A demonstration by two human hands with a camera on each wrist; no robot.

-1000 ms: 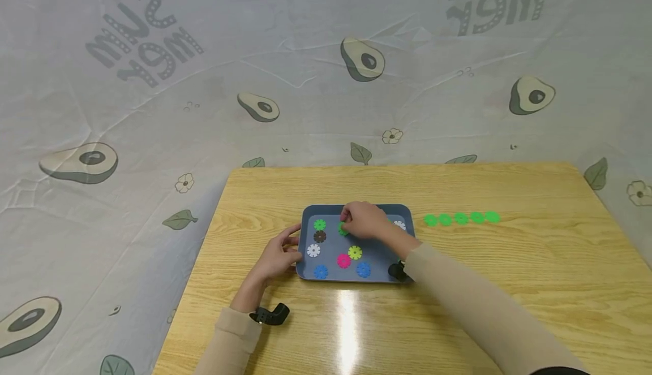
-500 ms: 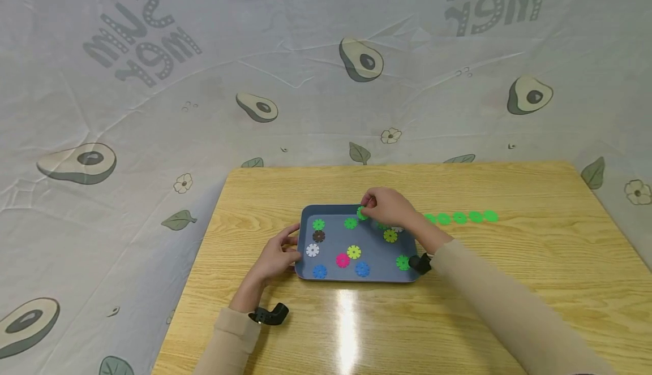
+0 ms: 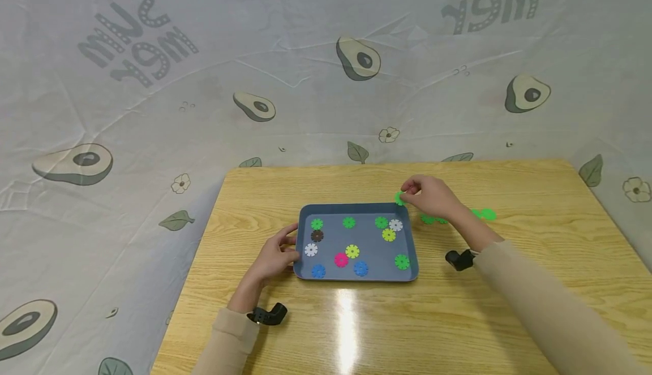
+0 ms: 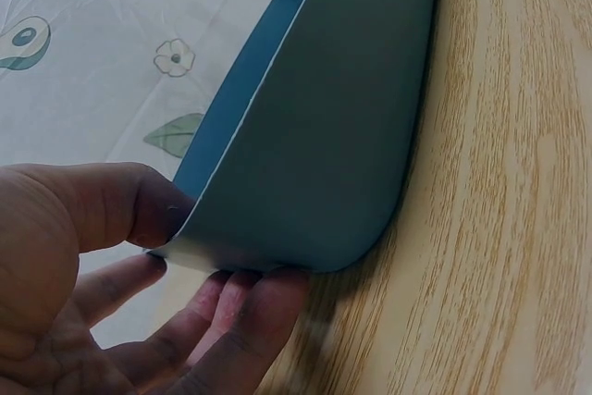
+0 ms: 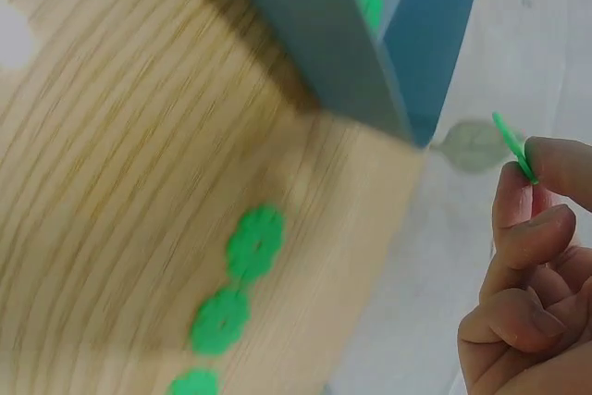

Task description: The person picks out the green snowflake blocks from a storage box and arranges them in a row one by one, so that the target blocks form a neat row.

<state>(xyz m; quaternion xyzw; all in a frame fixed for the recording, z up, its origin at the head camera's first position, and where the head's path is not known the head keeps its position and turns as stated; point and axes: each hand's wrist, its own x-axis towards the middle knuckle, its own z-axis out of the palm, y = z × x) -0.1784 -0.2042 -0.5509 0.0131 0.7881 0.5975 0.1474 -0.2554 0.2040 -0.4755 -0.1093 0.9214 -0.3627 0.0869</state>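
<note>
A blue-grey tray (image 3: 374, 248) rests on the wooden table with several notched plastic discs in it. My left hand (image 3: 272, 257) grips the tray's left wall; the left wrist view shows the thumb over the rim and the fingers against the outside. Above the tray's far right corner, my right hand (image 3: 432, 195) pinches a green notched disc (image 3: 399, 198) between thumb and index finger. The disc (image 5: 514, 147) is seen nearly edge-on in the right wrist view. Inside the tray are green discs (image 3: 402, 262), a brown one (image 3: 317, 236), and white, yellow, pink and blue ones.
Right of the tray, a row of green discs (image 3: 488, 214) lies on the table (image 3: 535, 284), partly hidden by my right hand. Two of them (image 5: 254, 242) show whole in the right wrist view. A patterned cloth (image 3: 305, 137) hangs behind the table's far edge.
My right hand has lifted the green disc from the tray and moved right with it, beyond the far right rim. The left hand stays on the tray's left wall.
</note>
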